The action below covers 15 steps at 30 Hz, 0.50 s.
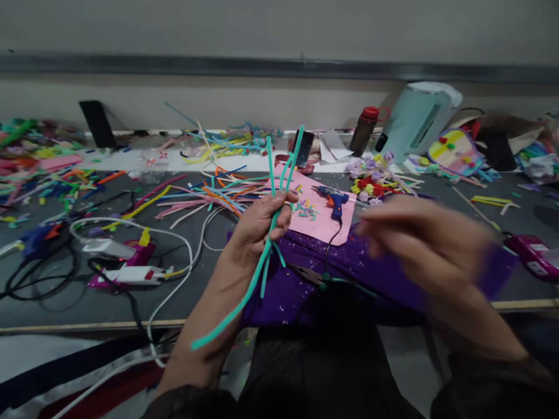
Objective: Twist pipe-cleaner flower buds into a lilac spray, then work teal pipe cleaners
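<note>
My left hand [267, 220] is closed round a bundle of teal pipe cleaners [236, 311], held upright over the table. Their tips fan out above my fingers. One long stem bends down along my forearm, and shorter ends stick out below the fist. Off to the right, apart from the bundle, my right hand [423, 244] is smeared by motion, so I cannot make out its fingers or anything in them. Between my hands lies a blue glue gun [337, 201] on a pink sheet [321, 224] with small cut bits. Pliers [309, 273] rest on the purple cloth [279, 302].
Loose coloured pipe cleaners [209, 195] spread behind my left hand. White cables [187, 244] and power strips [131, 270] lie at left, near a second glue gun [39, 240]. A bottle [364, 132], a kettle [414, 122] and pipe-cleaner flowers [371, 177] stand at the back right.
</note>
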Each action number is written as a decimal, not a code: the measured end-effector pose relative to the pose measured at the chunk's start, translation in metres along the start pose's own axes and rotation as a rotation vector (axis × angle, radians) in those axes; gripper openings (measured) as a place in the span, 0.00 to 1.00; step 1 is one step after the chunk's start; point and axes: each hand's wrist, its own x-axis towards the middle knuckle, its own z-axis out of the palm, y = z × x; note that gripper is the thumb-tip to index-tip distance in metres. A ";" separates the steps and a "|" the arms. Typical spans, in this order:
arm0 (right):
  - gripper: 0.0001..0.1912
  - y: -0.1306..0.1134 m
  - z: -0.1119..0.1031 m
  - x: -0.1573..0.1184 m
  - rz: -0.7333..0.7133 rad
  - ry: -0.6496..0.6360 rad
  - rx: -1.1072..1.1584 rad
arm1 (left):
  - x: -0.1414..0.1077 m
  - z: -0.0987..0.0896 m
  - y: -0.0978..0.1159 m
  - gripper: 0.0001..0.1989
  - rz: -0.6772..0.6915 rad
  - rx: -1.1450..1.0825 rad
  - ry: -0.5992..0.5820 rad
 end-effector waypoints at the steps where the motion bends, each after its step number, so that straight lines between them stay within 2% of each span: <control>1: 0.09 0.009 0.003 0.014 -0.019 0.037 0.016 | 0.002 0.005 -0.004 0.09 -0.012 0.055 -0.025; 4: 0.14 0.045 0.006 0.057 0.009 0.084 0.176 | 0.011 0.012 -0.024 0.13 -0.064 0.258 -0.079; 7: 0.19 0.076 0.000 0.080 0.107 0.052 0.355 | 0.018 0.011 -0.045 0.17 -0.153 0.400 -0.113; 10: 0.18 0.091 -0.005 0.082 0.164 0.017 0.453 | 0.023 0.010 -0.059 0.19 -0.187 0.515 -0.127; 15: 0.14 0.102 -0.005 0.078 0.236 0.003 0.526 | 0.028 0.011 -0.068 0.22 -0.255 0.658 -0.179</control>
